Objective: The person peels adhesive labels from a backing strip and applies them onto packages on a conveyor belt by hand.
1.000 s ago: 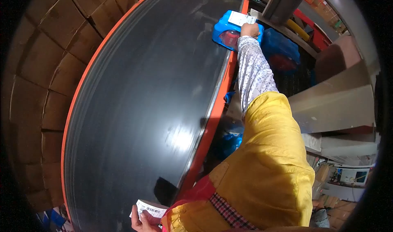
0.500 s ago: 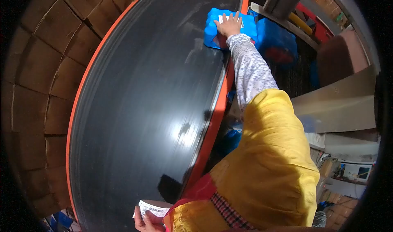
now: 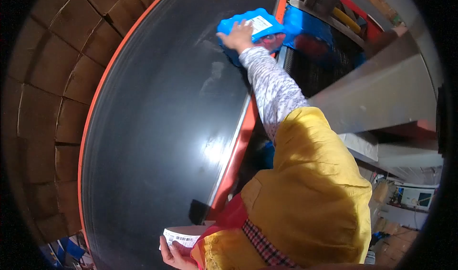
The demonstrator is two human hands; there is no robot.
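My right hand (image 3: 238, 37) lies with fingers spread on top of a blue shrink-wrapped pack (image 3: 269, 33), at its left end. A white printed label (image 3: 259, 25) shows on the pack's top, beside my fingertips. Red items are partly visible through the film on the pack's near side. The pack sits on a black conveyor belt (image 3: 157, 108), against its right rim. Low in the view, my left hand (image 3: 177, 256) is closed around white barcode labels (image 3: 183, 236), held over the belt's near end. Part of that hand is hidden by my yellow sleeve.
Another blue-wrapped pack (image 3: 310, 34) lies right of the belt on a dark ribbed surface. An orange rim (image 3: 106, 77) edges the curved belt. Brown cartons (image 3: 64, 62) are stacked along the left. A metal panel (image 3: 381, 86) stands at the right.
The pack under my right hand has turned and shows more of its near side. My right hand has moved left, off the label. My left hand keeps hold of the labels.
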